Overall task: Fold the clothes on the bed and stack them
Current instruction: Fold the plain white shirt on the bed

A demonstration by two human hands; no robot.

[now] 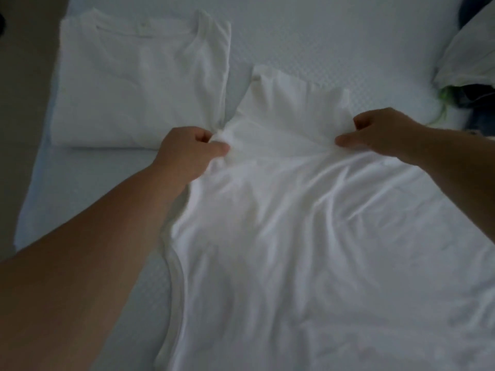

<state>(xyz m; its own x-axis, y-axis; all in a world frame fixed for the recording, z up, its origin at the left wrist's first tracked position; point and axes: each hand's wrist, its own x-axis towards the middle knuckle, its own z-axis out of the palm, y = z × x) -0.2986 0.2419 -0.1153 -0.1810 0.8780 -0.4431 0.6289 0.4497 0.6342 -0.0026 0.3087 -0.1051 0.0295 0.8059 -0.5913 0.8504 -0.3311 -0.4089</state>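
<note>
Head view: white shirt lies spread on the bed, long axis running near to far. Left hand pinches its left edge, right hand pinches the right edge, level with each other, a folded band beyond them. Folded white shirt sits far left, nearer the left hand; likely stacking spot.

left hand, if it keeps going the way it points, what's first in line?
Probably the folded white shirt: the left hand, pinching the white shirt being folded, points up-bed beside its near right corner. Depth is unclear.
</note>
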